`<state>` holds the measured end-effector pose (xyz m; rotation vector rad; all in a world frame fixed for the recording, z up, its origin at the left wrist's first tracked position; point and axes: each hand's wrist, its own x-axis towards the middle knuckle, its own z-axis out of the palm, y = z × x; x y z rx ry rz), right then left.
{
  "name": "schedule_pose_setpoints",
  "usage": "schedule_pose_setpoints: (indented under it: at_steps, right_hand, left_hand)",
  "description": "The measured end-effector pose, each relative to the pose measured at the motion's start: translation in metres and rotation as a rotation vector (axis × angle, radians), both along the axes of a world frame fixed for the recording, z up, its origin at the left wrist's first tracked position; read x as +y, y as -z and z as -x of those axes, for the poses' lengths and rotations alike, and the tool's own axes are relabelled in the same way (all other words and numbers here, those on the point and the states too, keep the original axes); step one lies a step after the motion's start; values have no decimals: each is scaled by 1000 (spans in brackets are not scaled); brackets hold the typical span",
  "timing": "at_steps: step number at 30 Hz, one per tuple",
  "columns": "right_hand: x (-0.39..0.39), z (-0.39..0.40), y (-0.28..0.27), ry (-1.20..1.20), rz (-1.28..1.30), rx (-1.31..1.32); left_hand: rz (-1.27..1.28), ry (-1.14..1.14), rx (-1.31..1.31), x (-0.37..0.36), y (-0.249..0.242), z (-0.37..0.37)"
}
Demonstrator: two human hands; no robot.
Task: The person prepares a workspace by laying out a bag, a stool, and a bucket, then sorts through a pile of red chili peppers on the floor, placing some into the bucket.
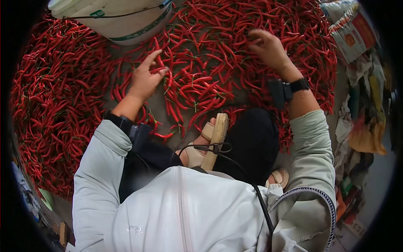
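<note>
Red chili peppers (pixel 201 88) with green stems lie loose on the floor in front of me. My left hand (pixel 145 79) is over them at left of centre, thumb and index finger apart. Peppers show right beside and between those fingertips; none is plainly gripped. Farther out on the right, my right hand (pixel 268 48) hovers over the thicker spread of peppers. Its fingers are bent and slightly blurred, with a gap between thumb and forefinger, and I see nothing held there. Its lower fingers are partly hidden.
A white bucket (pixel 138 27) with a wire handle stands at the upper left. A dense pepper heap (pixel 58 105) covers the left side. Printed sacks (pixel 352 35) and crumpled bags (pixel 369 126) line the right edge. My sandalled foot (pixel 214 134) is close to the peppers.
</note>
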<state>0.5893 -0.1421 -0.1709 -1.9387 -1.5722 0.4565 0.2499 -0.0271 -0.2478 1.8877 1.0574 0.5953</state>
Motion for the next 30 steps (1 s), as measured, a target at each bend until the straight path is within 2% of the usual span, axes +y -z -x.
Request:
schedule_pose_setpoints:
  at_steps: [2,4,7,9,11,13,15,18,20,21,22,23,25,26,27,29,30]
  right_hand:
    - [-23,-6,10,-117,286,88]
    - [-39,-1,18,-366,535,-158]
    - [-53,25,31,-301,814,-407]
    - [-54,44,40,-248,779,-440]
    - [-51,50,60,-195,742,-471]
    - [-41,51,79,-159,646,-471]
    - [-36,51,80,-103,619,-450]
    - [-34,50,72,-171,496,-374]
    - [-30,51,57,-215,394,-137]
    - [-29,51,53,-221,390,-141]
    - [-26,52,49,-306,381,-29]
    - [-23,53,45,-392,372,85]
    - [-10,60,24,-408,419,94]
    - [-4,64,18,-419,471,107]
    - [4,64,20,-427,468,106]
    - [31,60,33,-229,199,-331]
    - [42,56,46,-98,214,-336]
  left_hand:
    - [-65,5,52,1,7,16]
    - [-199,17,151,-2,11,29]
    - [-67,73,146,-21,14,34]
    - [162,203,114,-42,11,26]
    - [148,353,240,-65,10,16]
    - [275,446,244,-87,1,1]
    - [569,519,292,-100,-16,-14]
    - [360,639,133,-119,-2,-26]
    - [353,682,84,-123,-8,-31]
    - [347,732,39,-124,-15,-34]
    - [453,763,29,-125,-23,-35]
    - [448,758,27,-127,-31,-35]
    - [585,876,-17,-128,-49,-34]
    - [466,911,-106,-131,-44,-31]
    - [464,903,-105,-131,-45,-28]
    - [480,735,-82,-129,-47,-23]
    - [343,602,-115,-130,-34,-19]
